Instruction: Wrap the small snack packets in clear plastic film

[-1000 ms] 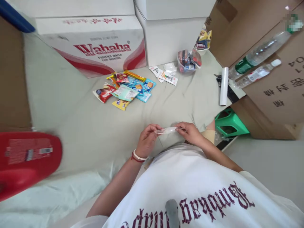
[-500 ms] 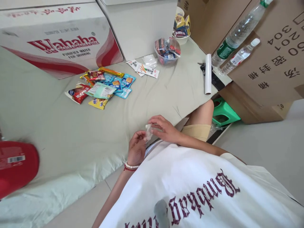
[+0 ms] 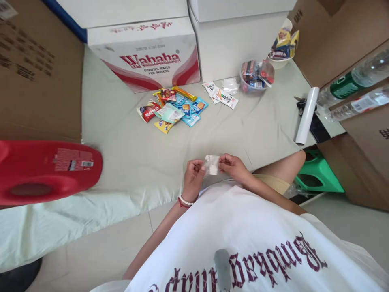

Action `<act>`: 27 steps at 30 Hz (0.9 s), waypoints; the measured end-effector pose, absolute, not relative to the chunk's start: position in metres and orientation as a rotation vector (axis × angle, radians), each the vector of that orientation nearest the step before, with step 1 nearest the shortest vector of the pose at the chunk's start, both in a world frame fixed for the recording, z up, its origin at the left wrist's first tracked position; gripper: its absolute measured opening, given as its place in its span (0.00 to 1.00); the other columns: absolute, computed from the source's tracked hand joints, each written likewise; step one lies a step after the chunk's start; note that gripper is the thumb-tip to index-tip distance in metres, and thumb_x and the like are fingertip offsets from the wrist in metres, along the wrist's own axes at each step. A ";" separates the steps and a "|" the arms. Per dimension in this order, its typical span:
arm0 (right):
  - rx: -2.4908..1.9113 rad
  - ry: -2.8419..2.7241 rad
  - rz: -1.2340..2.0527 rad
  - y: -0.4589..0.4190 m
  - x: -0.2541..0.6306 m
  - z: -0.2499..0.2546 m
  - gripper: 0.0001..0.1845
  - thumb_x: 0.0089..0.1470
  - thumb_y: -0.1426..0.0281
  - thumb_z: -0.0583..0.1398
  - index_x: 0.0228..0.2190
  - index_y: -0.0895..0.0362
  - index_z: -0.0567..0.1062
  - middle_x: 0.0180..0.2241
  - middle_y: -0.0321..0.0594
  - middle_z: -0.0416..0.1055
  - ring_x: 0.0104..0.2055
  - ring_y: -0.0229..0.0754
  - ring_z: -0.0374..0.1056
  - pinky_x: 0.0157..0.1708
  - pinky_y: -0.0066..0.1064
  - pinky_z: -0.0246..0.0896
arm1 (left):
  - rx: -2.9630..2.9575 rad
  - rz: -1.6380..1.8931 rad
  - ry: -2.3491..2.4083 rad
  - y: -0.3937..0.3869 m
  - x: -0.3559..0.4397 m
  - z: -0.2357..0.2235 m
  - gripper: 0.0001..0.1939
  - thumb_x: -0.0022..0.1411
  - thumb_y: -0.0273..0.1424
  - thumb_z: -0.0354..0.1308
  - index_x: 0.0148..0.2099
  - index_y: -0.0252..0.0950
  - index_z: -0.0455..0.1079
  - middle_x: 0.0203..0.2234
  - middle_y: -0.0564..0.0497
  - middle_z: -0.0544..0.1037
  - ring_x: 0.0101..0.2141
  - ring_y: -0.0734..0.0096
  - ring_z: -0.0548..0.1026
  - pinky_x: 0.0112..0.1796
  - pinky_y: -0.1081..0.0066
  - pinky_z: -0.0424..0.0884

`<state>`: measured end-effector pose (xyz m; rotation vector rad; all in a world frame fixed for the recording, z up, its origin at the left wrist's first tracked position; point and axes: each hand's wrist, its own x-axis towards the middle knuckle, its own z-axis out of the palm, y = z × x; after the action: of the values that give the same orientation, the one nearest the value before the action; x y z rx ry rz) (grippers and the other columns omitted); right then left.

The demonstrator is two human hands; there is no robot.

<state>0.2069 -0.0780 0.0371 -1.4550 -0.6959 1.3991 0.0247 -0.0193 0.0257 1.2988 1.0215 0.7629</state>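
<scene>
Between my two hands is a small clear plastic packet point(image 3: 212, 164) with something whitish in it; its contents are too small to name. My left hand point(image 3: 194, 176), with bracelets at the wrist, pinches its left edge. At the opposite edge, the fingers of my right hand point(image 3: 232, 165) are closed on it too. Beyond my hands lies a pile of wrapped snacks point(image 3: 170, 112) in blue, red, yellow and pale green. White paper sachets point(image 3: 224, 97) and a clear plastic wrapper point(image 3: 230, 86) rest to the right of that pile.
A Wahaha carton point(image 3: 152, 56) and a white box point(image 3: 234, 48) stand at the back. A clear tub of snacks point(image 3: 253, 83) sits beside them. On the right are a white roll point(image 3: 307, 115) and plastic bottles point(image 3: 346, 87); on the left lies a red container point(image 3: 73, 170).
The view has swung left. My hands have moved slightly apart, and the packet, crumpled before, is now spread flatter between them.
</scene>
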 end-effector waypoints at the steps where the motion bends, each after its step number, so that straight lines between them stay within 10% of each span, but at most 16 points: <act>1: -1.457 -0.722 1.380 -0.072 0.209 0.037 0.12 0.51 0.60 0.67 0.33 0.54 0.74 0.25 0.31 0.69 0.28 0.36 0.65 0.33 0.30 0.64 | 1.275 0.758 0.991 -0.018 0.024 0.025 0.16 0.60 0.40 0.66 0.47 0.39 0.70 0.34 0.52 0.68 0.34 0.71 0.69 0.37 0.70 0.69; 11: -1.314 -0.711 1.556 -0.058 0.208 0.030 0.22 0.50 0.61 0.69 0.47 0.51 0.75 0.46 0.39 0.73 0.33 0.36 0.68 0.28 0.28 0.68 | 1.443 0.721 1.135 -0.003 0.012 0.016 0.06 0.61 0.35 0.63 0.37 0.39 0.73 0.38 0.48 0.70 0.42 0.65 0.71 0.42 0.66 0.70; 17: -1.399 -0.642 1.531 -0.055 0.205 0.015 0.13 0.48 0.65 0.68 0.36 0.54 0.75 0.27 0.30 0.68 0.22 0.31 0.58 0.20 0.24 0.53 | 1.313 0.797 1.121 0.005 0.012 0.004 0.10 0.55 0.34 0.66 0.39 0.38 0.72 0.43 0.48 0.70 0.43 0.68 0.72 0.44 0.68 0.71; 27: -1.526 -0.819 1.194 -0.073 0.214 0.038 0.09 0.54 0.67 0.64 0.38 0.52 0.71 0.32 0.34 0.69 0.31 0.37 0.62 0.31 0.29 0.60 | 1.289 0.628 1.071 0.009 0.020 0.023 0.17 0.63 0.45 0.61 0.46 0.38 0.70 0.36 0.50 0.74 0.32 0.71 0.70 0.34 0.70 0.68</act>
<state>0.2141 -0.0727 0.0378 -1.5259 -0.8194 1.1938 0.0199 0.0087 0.0233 1.2889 1.0708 0.6284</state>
